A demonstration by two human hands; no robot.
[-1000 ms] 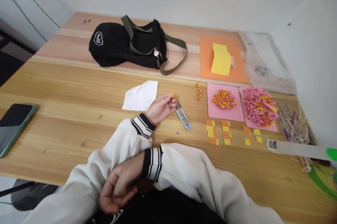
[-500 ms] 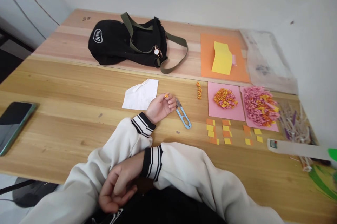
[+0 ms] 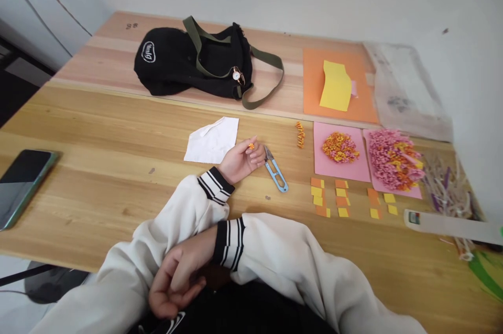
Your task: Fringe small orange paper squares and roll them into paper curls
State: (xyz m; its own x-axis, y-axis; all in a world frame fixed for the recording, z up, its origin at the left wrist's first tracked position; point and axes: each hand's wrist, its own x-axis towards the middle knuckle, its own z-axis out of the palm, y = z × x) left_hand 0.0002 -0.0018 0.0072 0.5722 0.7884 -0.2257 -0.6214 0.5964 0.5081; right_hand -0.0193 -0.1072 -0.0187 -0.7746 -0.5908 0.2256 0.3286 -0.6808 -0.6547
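Observation:
My left hand (image 3: 242,160) lies palm up on the table, partly curled, pinching a small orange-and-yellow piece (image 3: 251,146) of folded or curled paper near its fingertips. Just right of the fingers are blue-handled thread snips (image 3: 276,169), tips pointing away from me. Behind the hand is a creased white sheet of paper (image 3: 210,141). My right hand (image 3: 178,274) rests low by the table's front edge, crossed over the left sleeve. Its fingers are loosely bent and apart, with nothing visible in them. A short line of orange-and-yellow pieces (image 3: 300,135) stands beyond the snips.
Two pink sheets bear heaps of small pieces, one orange-yellow (image 3: 340,147), one mostly pink (image 3: 389,158). Small paper squares (image 3: 342,201) lie in columns before them. A black bag (image 3: 188,62), orange sheet (image 3: 312,82), phone (image 3: 25,182) and glue stick (image 3: 451,226) surround the work area.
The fingers of my left hand have shifted slightly around the small piece, which sits at a different angle. My right hand stays put. The whole view has swung a little leftward.

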